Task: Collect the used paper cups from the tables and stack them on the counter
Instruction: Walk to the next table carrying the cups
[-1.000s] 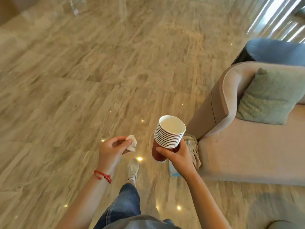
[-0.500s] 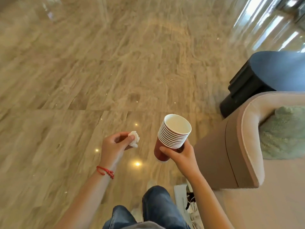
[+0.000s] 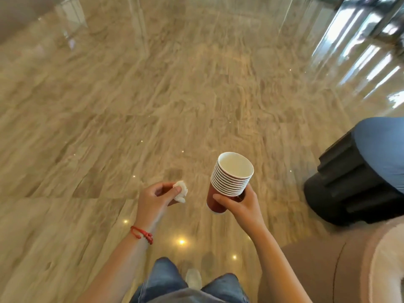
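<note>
A stack of several nested paper cups (image 3: 229, 180), red outside and white inside, is held upright and slightly tilted in front of me. My right hand (image 3: 240, 204) grips the stack around its lower part. To its left, my left hand (image 3: 156, 199) pinches a small crumpled white tissue (image 3: 181, 191) between thumb and fingers. A red cord bracelet circles the left wrist. No table or counter is in view.
Polished beige marble floor (image 3: 175, 95) stretches ahead. A black round side table with a blue-grey top (image 3: 354, 180) stands at the right. A beige sofa arm (image 3: 341, 270) fills the lower right corner. My jeans and one shoe show at the bottom.
The view has advanced past the sofa, which slid to the lower right, and the green cushion left the frame. The black side table came closer. Both hands keep the same hold.
</note>
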